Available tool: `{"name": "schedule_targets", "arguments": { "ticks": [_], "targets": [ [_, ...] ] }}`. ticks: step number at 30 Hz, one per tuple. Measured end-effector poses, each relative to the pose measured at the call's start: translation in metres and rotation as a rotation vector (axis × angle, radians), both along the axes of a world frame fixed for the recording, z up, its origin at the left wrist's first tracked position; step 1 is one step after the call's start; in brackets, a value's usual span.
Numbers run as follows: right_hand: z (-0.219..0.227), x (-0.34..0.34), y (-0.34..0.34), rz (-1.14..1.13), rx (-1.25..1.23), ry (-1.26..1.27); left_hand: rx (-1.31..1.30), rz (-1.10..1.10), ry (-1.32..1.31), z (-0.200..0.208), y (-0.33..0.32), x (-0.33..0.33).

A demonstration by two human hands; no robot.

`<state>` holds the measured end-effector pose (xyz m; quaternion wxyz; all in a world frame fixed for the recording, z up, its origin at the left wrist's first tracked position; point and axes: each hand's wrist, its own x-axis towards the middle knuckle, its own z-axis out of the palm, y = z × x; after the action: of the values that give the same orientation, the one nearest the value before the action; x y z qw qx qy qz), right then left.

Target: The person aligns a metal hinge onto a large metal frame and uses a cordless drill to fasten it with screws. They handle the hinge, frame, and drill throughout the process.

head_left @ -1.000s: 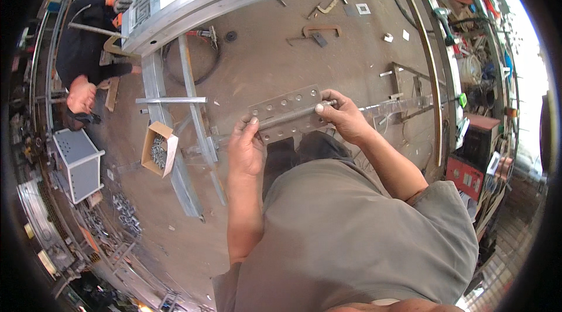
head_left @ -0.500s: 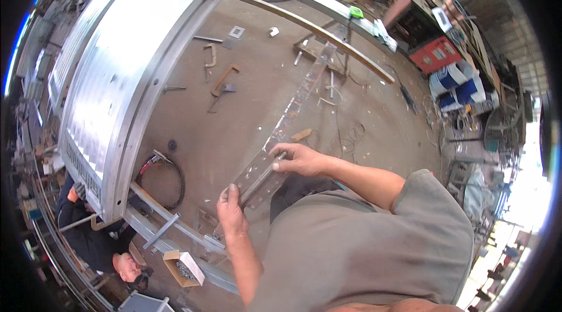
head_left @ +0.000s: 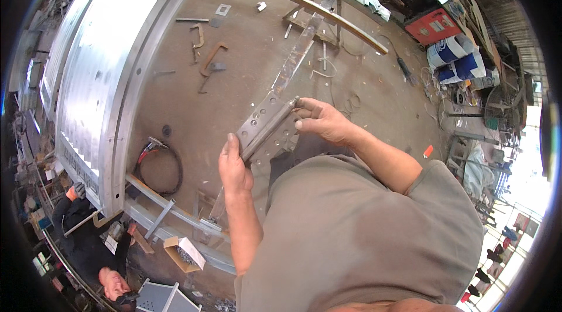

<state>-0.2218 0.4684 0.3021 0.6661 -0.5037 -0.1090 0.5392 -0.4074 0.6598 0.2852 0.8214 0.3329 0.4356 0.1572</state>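
A long grey metal hinge [head_left: 270, 129] lies slantwise in front of my body, its round barrel between two leaves with rows of holes. My left hand [head_left: 236, 165] is closed on the near left end, thumb along the top. At the far right end, the bent fingers and thumb of my right hand [head_left: 325, 122] grip the hinge beside its barrel tip. Part of the right-hand leaf is in shadow against my dark trousers.
A large ribbed metal panel [head_left: 108, 72] stands left, with another person [head_left: 91, 236] by its lower end. C-clamps [head_left: 212, 60], a coiled hose [head_left: 159, 165] and a narrow metal bar [head_left: 298, 51] lie beyond my hands. A box of small parts [head_left: 184, 254] sits at lower left.
The hinge has moved farther from me and its holes show more clearly. Both hands moved up with it, the right also shifting right. The whole view has shifted slightly.
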Motion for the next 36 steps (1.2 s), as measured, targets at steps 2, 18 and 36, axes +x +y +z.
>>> {"name": "schedule_targets", "arguments": {
  "ticks": [2, 18, 36],
  "targets": [
    [-0.003, 0.020, -0.005, 0.005, 0.027, 0.038, 0.009, 0.030, -0.004, -0.005, -0.002, 0.018],
    [-0.055, 0.347, -0.040, 0.110, -0.420, -0.386, 0.038, 0.304, 0.369, -0.035, -0.106, 0.214],
    [-0.151, 0.681, 0.330, 0.717, -0.919, -1.774, -0.178, 0.795, 0.603, -0.054, -0.193, 0.215]
  ]
}}
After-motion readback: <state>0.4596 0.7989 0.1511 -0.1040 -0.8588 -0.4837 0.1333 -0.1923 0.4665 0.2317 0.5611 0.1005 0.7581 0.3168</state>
